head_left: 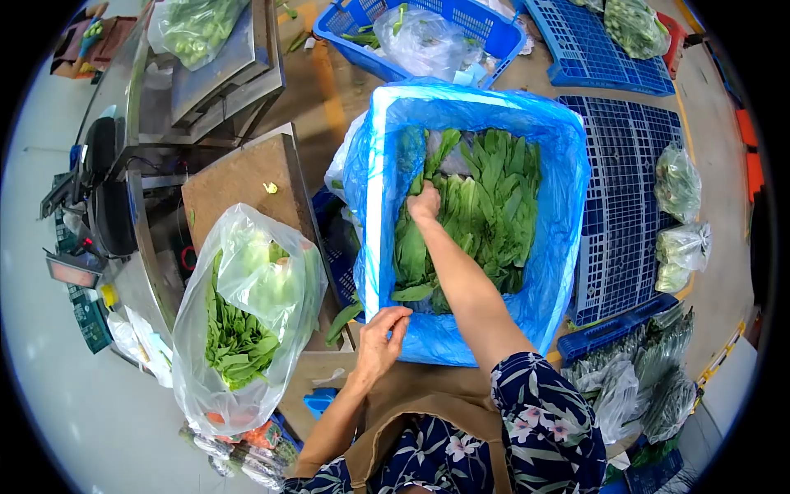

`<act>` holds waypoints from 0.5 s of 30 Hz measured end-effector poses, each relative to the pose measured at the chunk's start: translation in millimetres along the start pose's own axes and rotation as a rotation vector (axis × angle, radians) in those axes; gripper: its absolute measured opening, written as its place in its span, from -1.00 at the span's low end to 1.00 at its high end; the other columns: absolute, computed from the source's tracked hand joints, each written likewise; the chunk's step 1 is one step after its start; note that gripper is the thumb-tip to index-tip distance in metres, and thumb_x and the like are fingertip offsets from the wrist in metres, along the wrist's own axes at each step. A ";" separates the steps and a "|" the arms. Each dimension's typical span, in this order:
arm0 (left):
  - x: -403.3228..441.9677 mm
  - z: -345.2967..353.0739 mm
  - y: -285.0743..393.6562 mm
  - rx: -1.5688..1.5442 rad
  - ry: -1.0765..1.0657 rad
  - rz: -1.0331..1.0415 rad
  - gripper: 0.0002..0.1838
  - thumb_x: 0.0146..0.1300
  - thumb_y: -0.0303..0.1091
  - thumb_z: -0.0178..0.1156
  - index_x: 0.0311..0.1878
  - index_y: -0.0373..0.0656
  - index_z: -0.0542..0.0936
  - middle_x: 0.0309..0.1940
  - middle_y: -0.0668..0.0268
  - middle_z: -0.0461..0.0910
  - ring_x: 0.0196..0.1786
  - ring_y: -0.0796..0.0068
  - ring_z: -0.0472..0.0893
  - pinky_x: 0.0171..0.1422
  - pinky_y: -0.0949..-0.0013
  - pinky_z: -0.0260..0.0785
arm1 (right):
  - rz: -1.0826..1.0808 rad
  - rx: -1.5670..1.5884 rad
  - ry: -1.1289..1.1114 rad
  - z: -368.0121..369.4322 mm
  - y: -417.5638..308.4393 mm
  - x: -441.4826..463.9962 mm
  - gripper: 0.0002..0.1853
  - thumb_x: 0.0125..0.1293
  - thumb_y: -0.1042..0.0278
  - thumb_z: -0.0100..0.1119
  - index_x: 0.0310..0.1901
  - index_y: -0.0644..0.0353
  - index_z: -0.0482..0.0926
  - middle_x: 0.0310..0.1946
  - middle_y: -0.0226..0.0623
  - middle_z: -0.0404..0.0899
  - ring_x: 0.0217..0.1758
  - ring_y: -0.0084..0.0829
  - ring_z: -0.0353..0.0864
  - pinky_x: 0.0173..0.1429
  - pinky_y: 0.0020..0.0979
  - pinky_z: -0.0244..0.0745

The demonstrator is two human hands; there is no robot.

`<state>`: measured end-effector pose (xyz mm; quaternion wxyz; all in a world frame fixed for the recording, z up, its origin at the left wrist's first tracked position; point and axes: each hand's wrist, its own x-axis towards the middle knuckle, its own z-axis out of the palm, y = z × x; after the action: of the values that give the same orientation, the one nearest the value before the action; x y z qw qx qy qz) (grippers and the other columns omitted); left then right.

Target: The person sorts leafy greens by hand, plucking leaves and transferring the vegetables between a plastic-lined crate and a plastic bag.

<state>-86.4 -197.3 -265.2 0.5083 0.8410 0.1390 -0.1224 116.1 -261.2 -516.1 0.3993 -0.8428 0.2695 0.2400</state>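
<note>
Inside a crate lined with blue plastic (568, 247), long leafy green lettuce (494, 189) lies in a thick layer. My right hand (424, 203) reaches into its left part, fingers closed around lettuce stems and partly hidden among the leaves. My left hand (383, 336) is at the crate's near left corner, beside the liner's edge. Its fingers are curled together, and what they hold, if anything, is hidden. To the left, a large clear plastic bag (284, 354) holds more leafy greens (239, 342) on the bench.
A brown board (247, 181) with a leaf scrap lies left of the crate. Behind stands a blue basket (346, 41) holding plastic bags. Blue pallets (617, 189) with bagged vegetables (679, 185) are on the right. A metal table (222, 90) stands at the upper left.
</note>
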 end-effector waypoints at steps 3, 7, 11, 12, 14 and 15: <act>15.5 3.2 1.3 0.002 -0.009 -0.025 -0.85 0.24 -0.53 0.18 -0.14 -0.26 0.62 -0.29 0.15 0.62 -0.41 0.39 0.59 -0.34 0.40 0.41 | -0.064 0.111 0.091 -12.8 17.0 0.0 -0.54 0.06 0.48 0.22 0.08 0.21 0.55 -0.12 0.04 0.61 0.07 0.00 0.55 0.16 -0.15 0.44; 54.8 22.0 -10.7 -0.037 -0.086 -0.078 -0.83 0.25 -0.47 0.16 -0.13 -0.29 0.62 -0.31 0.10 0.62 -0.37 0.33 0.61 -0.26 0.36 0.44 | -0.069 0.191 0.142 -27.1 30.9 -9.0 -0.64 0.08 0.53 0.19 -0.02 0.28 0.60 -0.18 0.08 0.63 -0.07 0.00 0.61 0.07 -0.12 0.47; 128.4 63.5 -44.3 0.025 -0.040 -0.043 -0.80 0.23 -0.42 0.18 -0.12 -0.27 0.63 -0.37 0.15 0.65 -0.37 0.43 0.60 -0.22 0.37 0.45 | -0.100 0.280 0.105 -33.1 27.5 -14.1 -0.68 0.12 0.53 0.18 -0.04 0.32 0.60 -0.25 0.09 0.64 -0.16 -0.07 0.64 -0.02 -0.19 0.50; 153.0 75.7 -55.6 0.076 0.037 0.018 -0.78 0.21 -0.39 0.18 -0.12 -0.28 0.63 -0.39 0.10 0.65 -0.36 0.38 0.63 -0.19 0.33 0.46 | -0.166 0.267 0.147 -28.8 31.4 -13.4 -0.69 0.14 0.51 0.18 -0.04 0.32 0.60 -0.27 0.07 0.63 -0.18 -0.11 0.64 -0.05 -0.20 0.50; 200.7 96.5 -69.1 0.135 0.172 -0.013 -0.71 0.22 -0.28 0.15 -0.13 -0.31 0.63 -0.33 0.00 0.65 -0.23 0.15 0.68 -0.11 0.20 0.48 | -0.298 0.240 0.234 -12.2 47.3 -7.5 -0.71 0.18 0.47 0.18 -0.05 0.34 0.60 -0.33 0.03 0.63 -0.23 -0.20 0.63 -0.10 -0.24 0.49; 219.2 101.2 -71.7 0.219 0.193 -0.037 -0.57 0.22 -0.11 0.16 -0.08 -0.36 0.60 -0.19 -0.09 0.63 -0.08 0.04 0.64 0.04 0.12 0.44 | -0.191 0.455 0.210 -8.6 46.8 -10.0 -0.77 0.21 0.44 0.16 -0.14 0.37 0.61 -0.35 -0.06 0.63 -0.27 -0.32 0.60 -0.15 -0.29 0.47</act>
<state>85.6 -231.4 -446.0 0.3953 0.8967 0.1884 -0.0648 80.1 -290.6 -530.5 0.5690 -0.7734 0.2755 0.0458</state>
